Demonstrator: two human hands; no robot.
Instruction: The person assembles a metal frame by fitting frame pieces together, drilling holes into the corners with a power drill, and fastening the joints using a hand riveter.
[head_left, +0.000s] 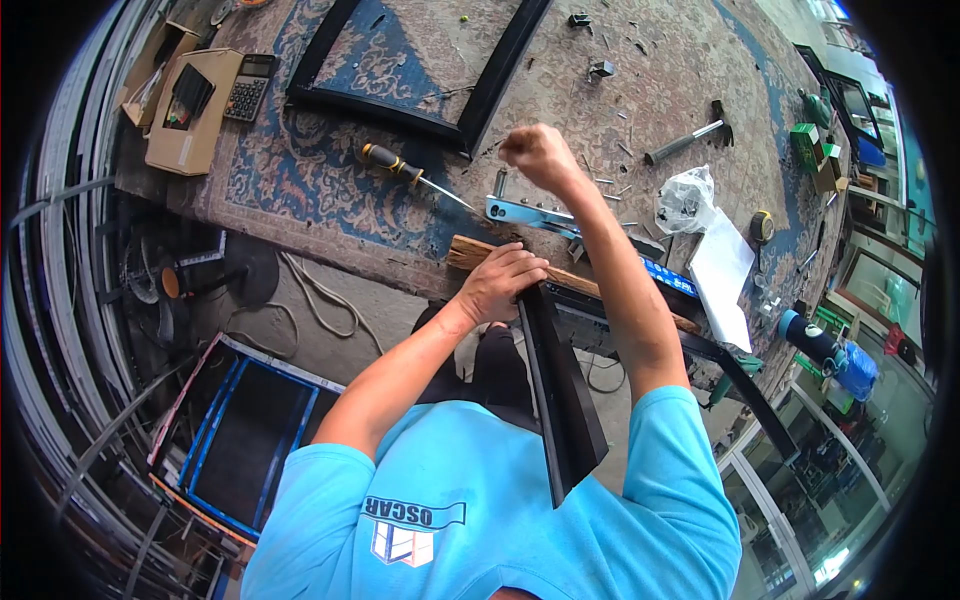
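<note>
At the near edge of the tabletop (640, 110): black profile (565, 400), upper end under left hand (503, 283), lower end over the shirt front (450, 490).
Left grip: fingers together, closed over the profile's upper end, beside a wooden strip (475, 252).
Right grip: raised over a light-blue metal tool (535, 213), fingers curled; can't tell if anything is pinched.
Profile vs right hand: apart, the tool and strip between.
Edges: strip along the table's near edge; profile angles off it toward the body.
Room: profile sides free up to the forearms; screwdriver (390, 162) left of the tool, tip close to it. Hammer (690, 138) beyond, to the right, patch of surface between.
Surface: patterned carpet, worn, scattered with small bits. Black frame (375, 112) at far side, plastic bag (686, 200) and white sheet (722, 270) right, calculator (248, 90) far left.
Floor: blue-edged panel (250, 430), loose cable (330, 300).
Room right: glass doors (820, 440).
</note>
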